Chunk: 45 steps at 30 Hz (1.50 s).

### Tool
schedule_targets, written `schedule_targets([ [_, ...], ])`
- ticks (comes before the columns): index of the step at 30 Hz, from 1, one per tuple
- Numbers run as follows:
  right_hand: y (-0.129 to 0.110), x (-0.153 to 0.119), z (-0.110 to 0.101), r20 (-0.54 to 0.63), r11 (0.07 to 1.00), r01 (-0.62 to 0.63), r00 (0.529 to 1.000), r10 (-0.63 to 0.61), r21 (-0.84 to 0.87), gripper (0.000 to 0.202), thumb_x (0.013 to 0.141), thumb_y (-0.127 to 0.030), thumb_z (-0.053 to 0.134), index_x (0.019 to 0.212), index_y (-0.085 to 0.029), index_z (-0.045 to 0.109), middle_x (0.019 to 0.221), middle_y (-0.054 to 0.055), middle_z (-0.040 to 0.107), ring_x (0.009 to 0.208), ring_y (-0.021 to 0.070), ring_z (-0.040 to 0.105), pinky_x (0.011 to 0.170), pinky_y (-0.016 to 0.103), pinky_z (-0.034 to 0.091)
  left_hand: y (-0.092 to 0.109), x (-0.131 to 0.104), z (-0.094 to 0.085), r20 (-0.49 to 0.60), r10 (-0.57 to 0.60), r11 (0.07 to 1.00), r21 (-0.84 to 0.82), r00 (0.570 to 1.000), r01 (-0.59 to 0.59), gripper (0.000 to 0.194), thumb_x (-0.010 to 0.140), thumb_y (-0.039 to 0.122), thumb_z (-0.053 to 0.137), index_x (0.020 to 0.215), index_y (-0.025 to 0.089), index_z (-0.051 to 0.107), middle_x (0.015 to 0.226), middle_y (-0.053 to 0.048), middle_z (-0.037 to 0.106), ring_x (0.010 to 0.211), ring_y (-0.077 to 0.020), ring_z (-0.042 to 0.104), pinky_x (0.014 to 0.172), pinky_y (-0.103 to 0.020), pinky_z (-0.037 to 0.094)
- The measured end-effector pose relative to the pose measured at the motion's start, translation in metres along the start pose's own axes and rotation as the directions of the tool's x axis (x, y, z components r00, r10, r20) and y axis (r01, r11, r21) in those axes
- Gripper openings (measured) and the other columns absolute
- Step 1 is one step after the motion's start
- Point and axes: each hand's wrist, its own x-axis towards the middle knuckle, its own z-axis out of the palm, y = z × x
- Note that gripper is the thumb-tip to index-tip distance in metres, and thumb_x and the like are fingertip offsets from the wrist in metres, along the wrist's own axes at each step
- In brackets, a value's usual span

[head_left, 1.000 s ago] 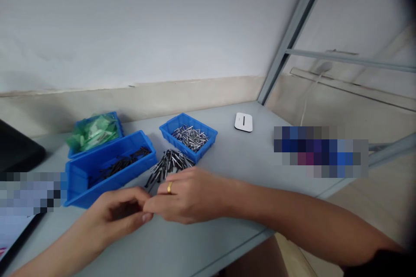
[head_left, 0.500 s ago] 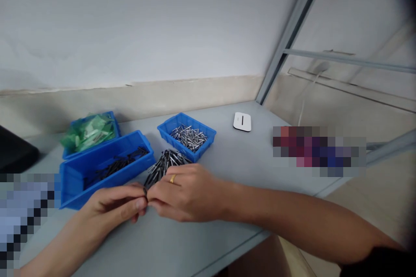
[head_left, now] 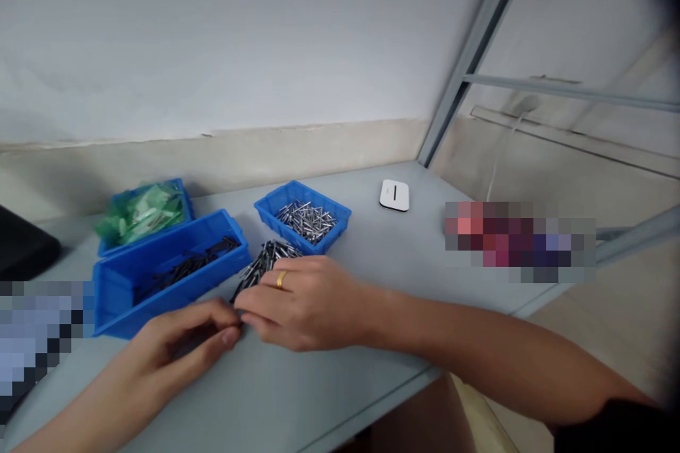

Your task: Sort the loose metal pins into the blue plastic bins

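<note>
My left hand [head_left: 185, 347] has its thumb and fingers bent close together around something small and dark that I cannot make out. Against its fingertips is my right hand [head_left: 302, 304], closed, with a ring on one finger; what it pinches is hidden. Just behind the hands lies a pile of dark and silver metal pins [head_left: 263, 262], partly covered by my right hand. A long blue bin [head_left: 114, 297] with dark pins stands at the left. Behind the pile is a smaller blue bin [head_left: 340, 223] holding silver pins [head_left: 308, 221].
Green plastic bags [head_left: 143, 212] fill another blue bin at the back left. A white square device [head_left: 394, 195] lies on the grey table [head_left: 425, 255]. A metal frame post [head_left: 472, 49] rises at the right. Blurred items lie at the right edge and left.
The fingers of my left hand have loosened slightly, and its thumb has parted a little from the other fingers. My right hand stays beside it. The whole view has shifted slightly.
</note>
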Motion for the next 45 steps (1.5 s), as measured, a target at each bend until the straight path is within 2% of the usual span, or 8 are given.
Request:
schedule_targets([
  [8, 0.002, -0.008, -0.004, 0.372, 1.000, -0.022, 0.928, 0.023, -0.007, 0.028, 0.111, -0.027, 0.048, 0.087, -0.021, 0.060, 0.075, -0.003, 0.068, 0.068, 0.0139, 0.063, 0.067, 0.028, 0.045, 0.043, -0.006, 0.015, -0.215, -0.119, 0.993, -0.046, 0.969, 0.112, 0.036, 0.090, 0.060, 0.067, 0.076, 0.029, 0.077, 0.074, 0.003, 0.072, 0.074, -0.0198, 0.066, 0.069, -0.022, 0.053],
  [13, 0.002, -0.006, -0.005, 0.376, 0.999, -0.048, 0.925, 0.045, 0.000, 0.030, 0.113, -0.028, 0.046, 0.086, -0.021, 0.059, 0.071, -0.003, 0.065, 0.068, 0.0136, 0.062, 0.068, 0.027, 0.043, 0.026, -0.005, 0.010, -0.272, -0.089, 0.996, -0.050, 0.958, 0.078, 0.027, 0.087, 0.058, 0.075, 0.084, 0.032, 0.081, 0.082, 0.001, 0.079, 0.082, -0.0231, 0.070, 0.074, -0.022, 0.056],
  [18, 0.001, -0.005, -0.003, 0.404, 0.998, -0.070, 0.912, 0.065, -0.002, 0.031, 0.114, -0.030, 0.043, 0.089, -0.020, 0.059, 0.071, -0.002, 0.065, 0.069, 0.0130, 0.063, 0.068, 0.027, 0.042, -0.001, -0.002, -0.002, -0.222, 0.029, 0.999, 0.045, 0.975, -0.020, 0.020, 0.082, 0.048, 0.084, 0.096, 0.033, 0.083, 0.092, 0.000, 0.083, 0.089, -0.0257, 0.075, 0.078, -0.023, 0.060],
  [25, -0.004, -0.009, 0.002, 0.387, 0.996, -0.072, 0.921, 0.050, 0.042, 0.034, 0.113, -0.034, 0.042, 0.090, -0.021, 0.062, 0.069, -0.004, 0.067, 0.067, 0.0135, 0.065, 0.062, 0.027, 0.043, 0.022, -0.005, 0.012, -0.392, -0.035, 0.999, -0.044, 0.919, 0.019, 0.020, 0.083, 0.054, 0.082, 0.087, 0.034, 0.081, 0.088, 0.001, 0.077, 0.086, -0.0233, 0.070, 0.081, -0.023, 0.059],
  [32, -0.007, -0.006, 0.001, 0.449, 0.989, -0.082, 0.893, 0.019, 0.122, 0.036, 0.114, -0.043, 0.046, 0.092, -0.021, 0.064, 0.071, -0.003, 0.070, 0.065, 0.0130, 0.065, 0.061, 0.026, 0.043, 0.043, -0.001, 0.006, -0.220, -0.181, 0.952, -0.284, 0.959, 0.115, 0.019, 0.074, 0.051, 0.084, 0.077, 0.033, 0.082, 0.079, 0.002, 0.075, 0.073, -0.0194, 0.065, 0.071, -0.027, 0.056],
  [38, -0.004, -0.007, 0.003, 0.285, 0.991, -0.080, 0.957, 0.047, 0.106, 0.030, 0.112, -0.036, 0.047, 0.101, -0.018, 0.070, 0.075, -0.003, 0.072, 0.066, 0.0110, 0.066, 0.063, 0.025, 0.046, 0.042, -0.001, 0.005, -0.174, -0.198, 0.951, -0.272, 0.965, 0.146, 0.022, 0.076, 0.053, 0.084, 0.072, 0.031, 0.081, 0.063, 0.003, 0.069, 0.066, -0.0191, 0.062, 0.067, -0.027, 0.054],
  [41, -0.004, -0.004, 0.000, 0.329, 0.992, -0.056, 0.944, 0.016, 0.113, 0.026, 0.111, -0.029, 0.046, 0.112, -0.019, 0.071, 0.078, -0.003, 0.072, 0.069, 0.0110, 0.066, 0.063, 0.025, 0.045, 0.037, -0.001, 0.007, -0.115, -0.201, 0.945, -0.286, 0.973, 0.161, 0.022, 0.076, 0.050, 0.084, 0.071, 0.030, 0.082, 0.071, 0.000, 0.074, 0.072, -0.0211, 0.065, 0.069, -0.026, 0.055],
  [45, -0.003, -0.002, -0.003, 0.400, 0.990, -0.005, 0.915, -0.053, 0.142, 0.028, 0.109, -0.022, 0.045, 0.101, -0.021, 0.071, 0.076, -0.004, 0.071, 0.065, 0.0104, 0.062, 0.060, 0.025, 0.043, 0.026, 0.002, 0.005, 0.020, -0.111, 0.953, -0.281, 0.994, 0.112, 0.016, 0.078, 0.042, 0.085, 0.072, 0.028, 0.081, 0.071, 0.002, 0.074, 0.070, -0.0191, 0.066, 0.066, -0.024, 0.055],
])
